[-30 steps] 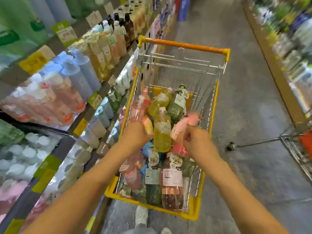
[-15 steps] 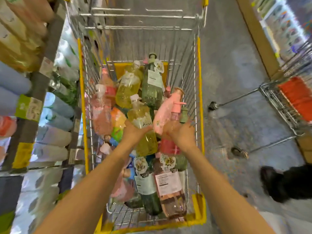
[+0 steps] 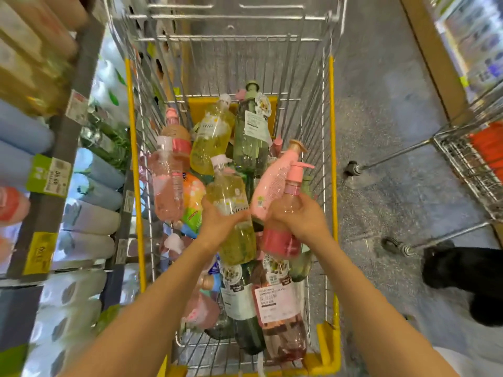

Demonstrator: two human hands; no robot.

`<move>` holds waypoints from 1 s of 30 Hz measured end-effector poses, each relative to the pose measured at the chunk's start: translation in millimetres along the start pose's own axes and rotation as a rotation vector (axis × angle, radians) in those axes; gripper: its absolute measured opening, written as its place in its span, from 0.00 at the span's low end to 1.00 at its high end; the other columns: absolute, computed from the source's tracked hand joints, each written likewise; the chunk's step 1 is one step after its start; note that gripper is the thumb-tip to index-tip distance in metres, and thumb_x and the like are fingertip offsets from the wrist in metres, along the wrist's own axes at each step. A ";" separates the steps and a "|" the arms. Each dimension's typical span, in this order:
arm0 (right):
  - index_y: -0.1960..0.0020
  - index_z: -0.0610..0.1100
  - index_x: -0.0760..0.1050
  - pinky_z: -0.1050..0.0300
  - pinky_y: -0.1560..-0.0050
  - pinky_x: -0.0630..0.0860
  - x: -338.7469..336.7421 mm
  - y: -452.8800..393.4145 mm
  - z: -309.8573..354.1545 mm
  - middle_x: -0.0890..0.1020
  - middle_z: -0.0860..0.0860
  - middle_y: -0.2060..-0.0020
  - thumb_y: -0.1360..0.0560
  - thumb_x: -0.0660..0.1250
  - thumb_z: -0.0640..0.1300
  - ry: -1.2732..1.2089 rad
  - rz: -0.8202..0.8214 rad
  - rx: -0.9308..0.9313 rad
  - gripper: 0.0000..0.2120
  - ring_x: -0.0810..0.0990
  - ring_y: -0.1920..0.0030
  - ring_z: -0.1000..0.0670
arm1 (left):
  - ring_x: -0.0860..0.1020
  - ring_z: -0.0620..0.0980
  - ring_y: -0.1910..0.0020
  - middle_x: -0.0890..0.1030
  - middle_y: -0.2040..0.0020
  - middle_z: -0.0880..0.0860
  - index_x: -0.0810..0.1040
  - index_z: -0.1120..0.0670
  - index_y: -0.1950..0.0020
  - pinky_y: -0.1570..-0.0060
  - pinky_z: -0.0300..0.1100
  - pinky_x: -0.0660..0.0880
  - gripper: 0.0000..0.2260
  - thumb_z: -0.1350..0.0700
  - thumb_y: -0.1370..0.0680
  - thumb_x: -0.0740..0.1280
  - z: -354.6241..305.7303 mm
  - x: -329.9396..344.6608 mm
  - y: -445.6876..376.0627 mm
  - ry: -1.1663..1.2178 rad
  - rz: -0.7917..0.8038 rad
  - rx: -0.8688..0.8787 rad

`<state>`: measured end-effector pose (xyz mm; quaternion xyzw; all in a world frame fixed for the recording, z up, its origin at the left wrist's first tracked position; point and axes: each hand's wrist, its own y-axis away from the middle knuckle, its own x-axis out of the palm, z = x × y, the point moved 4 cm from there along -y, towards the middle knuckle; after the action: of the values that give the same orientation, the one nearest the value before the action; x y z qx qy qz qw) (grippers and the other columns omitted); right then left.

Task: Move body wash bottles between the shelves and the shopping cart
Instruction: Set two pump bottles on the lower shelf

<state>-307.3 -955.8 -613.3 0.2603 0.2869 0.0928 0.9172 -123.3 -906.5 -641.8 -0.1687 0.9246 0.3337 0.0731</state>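
Note:
The yellow-rimmed wire shopping cart (image 3: 332, 110) in front of me holds several body wash bottles lying in a heap. My left hand (image 3: 217, 223) grips a clear yellow bottle (image 3: 234, 213) with a white cap, raised above the pile. My right hand (image 3: 299, 219) grips a pink pump bottle (image 3: 285, 235) by its upper body, pump pointing away from me. Under them lie a second yellow bottle (image 3: 211, 137), a green bottle (image 3: 250, 131), an opaque pink bottle (image 3: 275, 180) and a clear pink bottle (image 3: 167, 183).
Shelves (image 3: 62, 148) with rows of bottles and price tags run along the left, close to the cart's side. A second wire cart (image 3: 468, 164) stands on the right on the grey floor. Another person's dark shoe (image 3: 462, 270) is at the right, near that cart.
My view has dropped onto the cart. My left hand left the cart's left side and took hold of the yellow bottle. My right hand now holds the pink pump bottle higher.

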 end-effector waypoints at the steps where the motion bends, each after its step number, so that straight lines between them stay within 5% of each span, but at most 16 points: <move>1: 0.45 0.47 0.72 0.54 0.52 0.77 -4.4 6.5 9.2 0.81 0.50 0.52 0.34 0.76 0.44 -0.045 0.035 -0.024 0.21 0.79 0.53 0.49 | 0.71 0.53 0.36 0.71 0.38 0.51 0.52 0.58 0.27 0.41 0.44 0.70 0.42 0.58 0.31 0.76 -2.5 -5.6 7.3 0.017 0.015 0.023; 6: 0.45 0.50 0.75 0.54 0.49 0.78 -11.6 43.9 89.5 0.81 0.53 0.54 0.37 0.78 0.45 -0.019 0.246 -0.288 0.22 0.80 0.53 0.52 | 0.76 0.42 0.48 0.75 0.45 0.46 0.56 0.50 0.31 0.53 0.32 0.76 0.35 0.61 0.29 0.74 -43.4 -50.2 64.2 0.138 -0.025 0.197; 9: 0.53 0.56 0.74 0.58 0.52 0.78 -3.4 82.2 142.0 0.81 0.55 0.56 0.37 0.78 0.42 0.019 0.379 -0.465 0.19 0.79 0.57 0.55 | 0.77 0.45 0.42 0.75 0.38 0.50 0.58 0.50 0.28 0.44 0.43 0.76 0.45 0.52 0.38 0.80 -56.9 -93.4 106.3 0.188 -0.156 0.298; 12: 0.47 0.48 0.77 0.55 0.50 0.79 11.0 127.7 182.6 0.83 0.49 0.52 0.38 0.79 0.40 0.033 0.485 -0.621 0.22 0.81 0.52 0.49 | 0.79 0.36 0.51 0.78 0.45 0.45 0.60 0.51 0.28 0.54 0.35 0.78 0.40 0.59 0.35 0.78 -61.7 -137.1 163.8 0.253 -0.307 0.362; 15: 0.54 0.52 0.75 0.65 0.56 0.76 30.2 183.1 213.9 0.82 0.51 0.56 0.39 0.79 0.38 0.052 0.603 -0.789 0.19 0.80 0.57 0.52 | 0.79 0.44 0.47 0.78 0.45 0.45 0.64 0.47 0.33 0.53 0.35 0.77 0.40 0.54 0.39 0.81 -57.4 -172.6 232.3 0.294 -0.481 0.427; 17: 0.56 0.51 0.75 0.64 0.57 0.77 44.6 221.6 226.5 0.82 0.52 0.59 0.39 0.80 0.37 0.055 0.698 -0.875 0.18 0.80 0.58 0.52 | 0.80 0.39 0.51 0.79 0.51 0.40 0.67 0.45 0.41 0.61 0.29 0.76 0.32 0.61 0.37 0.79 -48.6 -192.5 279.5 0.319 -0.608 0.458; 23: 0.45 0.52 0.72 0.55 0.45 0.75 90.3 359.7 222.8 0.78 0.50 0.48 0.42 0.81 0.46 0.188 0.913 -1.141 0.29 0.78 0.48 0.50 | 0.80 0.37 0.53 0.78 0.46 0.45 0.67 0.43 0.43 0.59 0.35 0.77 0.31 0.53 0.40 0.78 19.2 -220.8 425.1 0.428 -0.914 0.458; 26: 0.44 0.54 0.73 0.60 0.51 0.74 111.0 430.5 194.7 0.78 0.50 0.48 0.42 0.81 0.47 0.257 1.081 -1.220 0.30 0.78 0.49 0.52 | 0.80 0.40 0.49 0.79 0.44 0.48 0.66 0.48 0.37 0.50 0.39 0.77 0.40 0.45 0.47 0.75 66.2 -215.3 499.3 0.477 -1.110 0.438; 30: 0.35 0.49 0.72 0.62 0.52 0.75 139.6 518.4 134.5 0.78 0.51 0.45 0.46 0.82 0.53 0.353 1.277 -1.242 0.42 0.78 0.48 0.53 | 0.81 0.48 0.46 0.81 0.45 0.51 0.67 0.51 0.35 0.50 0.42 0.78 0.40 0.52 0.44 0.78 140.3 -195.3 591.7 0.561 -1.276 0.401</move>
<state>-126.6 -529.1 -310.8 -0.1896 0.1226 0.7602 0.6093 -151.4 -338.8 -350.4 -0.7378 0.6736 -0.0054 0.0433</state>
